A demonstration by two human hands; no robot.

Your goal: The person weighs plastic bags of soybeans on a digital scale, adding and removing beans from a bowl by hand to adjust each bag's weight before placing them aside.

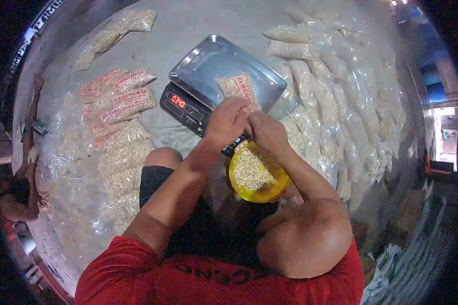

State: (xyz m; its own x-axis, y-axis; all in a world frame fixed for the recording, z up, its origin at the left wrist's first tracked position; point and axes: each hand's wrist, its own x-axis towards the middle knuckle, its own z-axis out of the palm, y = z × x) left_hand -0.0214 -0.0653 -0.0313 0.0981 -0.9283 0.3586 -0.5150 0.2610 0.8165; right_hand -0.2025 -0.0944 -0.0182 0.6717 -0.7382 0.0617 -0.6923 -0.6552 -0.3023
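A clear bag with red print [240, 87] lies on the steel pan [208, 61] of a digital scale, whose red display [177, 100] is lit. My left hand [227, 121] closes on the near end of this bag from the left. Beside it, touching, my right hand [266, 131] has its fingers pinched together at the same end; the fingertips are partly hidden. Just below my hands stands a yellow bowl [259, 195] holding pale grains [250, 170].
Red-printed filled bags [130, 99] lie at the left, above a row of plain filled bags [119, 175]. More filled bags [99, 43] rest at the upper left. Many clear filled bags [331, 101] cover the right side. Another person's limb [23, 203] shows at the far left.
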